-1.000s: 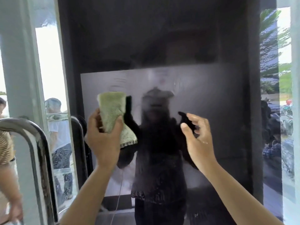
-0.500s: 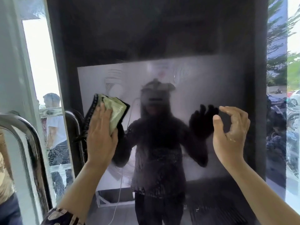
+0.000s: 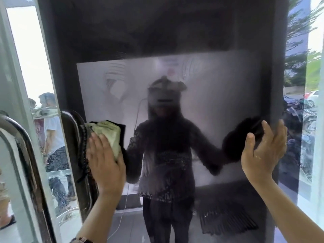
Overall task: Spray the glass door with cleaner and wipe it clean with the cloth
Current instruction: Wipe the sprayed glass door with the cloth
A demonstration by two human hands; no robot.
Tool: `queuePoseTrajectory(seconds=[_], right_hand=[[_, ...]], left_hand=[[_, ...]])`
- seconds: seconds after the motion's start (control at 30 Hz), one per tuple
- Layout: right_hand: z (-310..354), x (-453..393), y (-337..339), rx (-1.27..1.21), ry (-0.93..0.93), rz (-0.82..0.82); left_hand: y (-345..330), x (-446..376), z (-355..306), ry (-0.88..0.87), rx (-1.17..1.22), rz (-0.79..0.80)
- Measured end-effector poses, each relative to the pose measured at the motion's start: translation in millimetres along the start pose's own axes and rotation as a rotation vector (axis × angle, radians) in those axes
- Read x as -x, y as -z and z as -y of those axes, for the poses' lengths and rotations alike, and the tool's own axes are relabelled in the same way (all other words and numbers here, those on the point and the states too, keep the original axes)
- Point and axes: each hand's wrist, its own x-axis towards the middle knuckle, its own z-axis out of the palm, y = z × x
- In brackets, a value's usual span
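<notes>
The glass door (image 3: 210, 85) fills the view, hazy with smear marks and showing my dark reflection. A folded pale green cloth (image 3: 109, 133) lies flat against the glass at mid-left, beside the door's edge. My left hand (image 3: 105, 158) presses it to the pane with straight fingers. At the right my right hand (image 3: 263, 149) is raised close to the glass, fingers relaxed and holding nothing; whether it touches the pane I cannot tell. No spray bottle is in view.
A curved metal door handle (image 3: 21, 155) stands at the far left, with a second handle (image 3: 73, 134) just left of the cloth. People (image 3: 52, 137) stand beyond the left glass. Parked vehicles (image 3: 298, 106) and trees show at the right.
My left hand went from gripping the cloth off the glass to pressing it flat, then slid it left and down. My right hand moved right and opened its fingers.
</notes>
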Motion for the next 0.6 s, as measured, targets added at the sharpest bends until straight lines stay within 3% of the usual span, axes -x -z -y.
queuePoseTrajectory(seconds=[0.23, 0.43, 0.6], right_hand=[[-42.0, 2.7, -1.6, 0.063, -0.114, 0.105], [-45.9, 27.3, -3.8, 0.077, -0.072, 0.238], [-37.4, 49.8, -8.4, 0.051, -0.019, 0.276]], left_hand=[[-22.9, 28.2, -72.7, -0.168, -0.032, 0.058], [-38.6, 57.3, -130.4, -0.515, 0.04, 0.164], [-38.2, 79.3, -117.0, -0.848, -0.059, 0.295]])
